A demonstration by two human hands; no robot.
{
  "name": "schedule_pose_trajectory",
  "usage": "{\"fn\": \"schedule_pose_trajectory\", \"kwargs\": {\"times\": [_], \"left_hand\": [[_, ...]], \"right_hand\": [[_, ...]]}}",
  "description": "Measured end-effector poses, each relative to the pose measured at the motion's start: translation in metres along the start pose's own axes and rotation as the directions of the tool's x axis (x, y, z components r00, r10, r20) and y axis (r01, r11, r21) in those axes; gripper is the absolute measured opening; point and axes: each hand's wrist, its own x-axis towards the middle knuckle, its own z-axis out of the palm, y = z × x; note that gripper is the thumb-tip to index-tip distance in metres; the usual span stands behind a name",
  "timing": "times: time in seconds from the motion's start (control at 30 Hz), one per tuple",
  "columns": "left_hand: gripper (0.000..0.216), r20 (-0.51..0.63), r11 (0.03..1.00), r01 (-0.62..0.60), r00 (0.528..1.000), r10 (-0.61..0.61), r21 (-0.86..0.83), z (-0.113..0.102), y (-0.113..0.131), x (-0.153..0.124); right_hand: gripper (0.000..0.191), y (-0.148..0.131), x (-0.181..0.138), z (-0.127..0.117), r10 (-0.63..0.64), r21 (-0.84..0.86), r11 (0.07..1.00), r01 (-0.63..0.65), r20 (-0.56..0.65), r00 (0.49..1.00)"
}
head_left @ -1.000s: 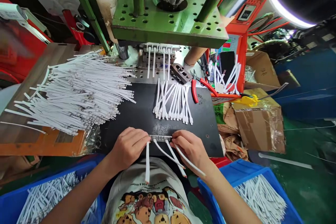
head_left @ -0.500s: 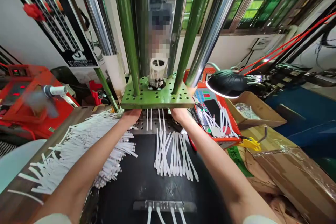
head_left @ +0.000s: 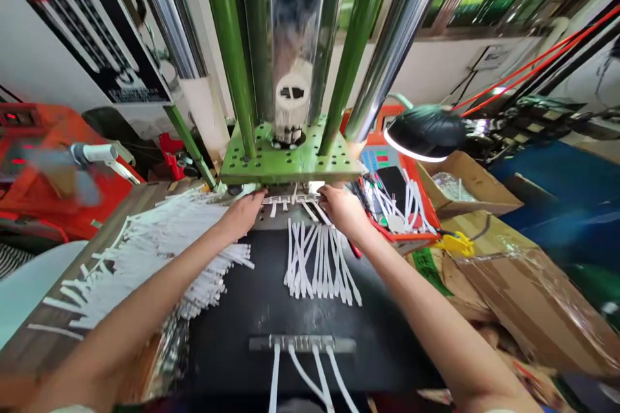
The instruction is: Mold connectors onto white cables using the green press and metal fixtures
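My left hand (head_left: 246,214) and my right hand (head_left: 343,208) grip opposite ends of a narrow metal fixture bar (head_left: 287,199). The bar is level, just in front of and below the green press plate (head_left: 290,170). Short white cables stick out of it toward me, blurred by motion. Fingers of both hands are closed around the bar's ends. Nearer to me, a second fixture bar (head_left: 259,344) lies on the black mat (head_left: 232,361), with several white cables (head_left: 275,374) running from it. Between the two bars lies a fanned row of white cables (head_left: 322,264).
A large heap of white cables (head_left: 159,251) covers the left of the bench. To the right are a red machine top with tools and cables (head_left: 411,239), a black lamp (head_left: 426,132) and cardboard boxes (head_left: 523,297). Green columns (head_left: 227,45) rise above the plate.
My hands have come out from under the green plate toward me, bringing the fixture bar into sight. The view has tilted down a little. The second bar stays on the mat.
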Motion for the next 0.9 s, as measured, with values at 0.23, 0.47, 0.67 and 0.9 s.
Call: {"fn": "schedule_pose_trajectory", "kwargs": {"times": [0.23, 0.47, 0.67, 0.9], "left_hand": [[0.017, 0.162, 0.96, -0.119, 0.973, 0.164, -0.253, 0.037, 0.041, -0.148], [0.016, 0.012, 0.954, -0.086, 0.996, 0.094, -0.288, 0.057, 0.044, -0.174], [0.021, -0.039, 0.972, -0.221, 0.975, 0.219, -0.077, 0.068, 0.056, -0.21], [0.03, -0.382, 0.926, -0.29, 0.849, 0.365, 0.241, 0.025, 0.046, -0.173]], "right_hand": [[0.018, -0.018, -0.167, 0.009, -0.058, 0.375, 0.927, -0.008, 0.165, 0.985], [0.016, -0.025, -0.209, 0.027, 0.003, 0.42, 0.907, -0.015, 0.031, 1.0], [0.029, -0.041, -0.239, 0.036, -0.179, 0.424, 0.89, 0.168, -0.013, 0.984], [0.036, -0.031, -0.174, -0.002, -0.247, 0.294, 0.887, 0.355, -0.348, 0.904]]}}
